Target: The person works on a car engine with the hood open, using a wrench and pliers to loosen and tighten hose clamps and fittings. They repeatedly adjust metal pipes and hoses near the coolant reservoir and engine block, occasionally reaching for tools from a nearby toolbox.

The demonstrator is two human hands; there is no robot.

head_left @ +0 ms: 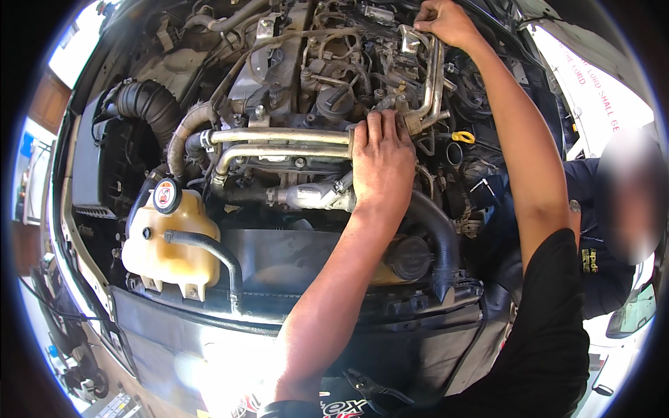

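A pair of bare metal coolant-type pipes (pixel 286 144) runs across the front of an engine (pixel 279 83), and two more metal pipe lengths rise toward the back right. My left hand (pixel 383 157) is closed over the right end of the crosswise pipes, fingers pointing away from me and their tips curled over. Farther back, my right hand (pixel 449 22) pinches the bracketed upper end of the rising pipes (pixel 433 70). The palm of my left hand hides where the pipes join. Dark grime marks the left fingers.
A yellowed coolant tank (pixel 171 237) with a black cap stands front left. Pliers (pixel 376 391) lie at the front edge. A yellow dipstick loop (pixel 463 137) sits right of the pipes. Another person (pixel 578 230) leans in at the right. A black air hose (pixel 435 240) curves beside my left forearm.
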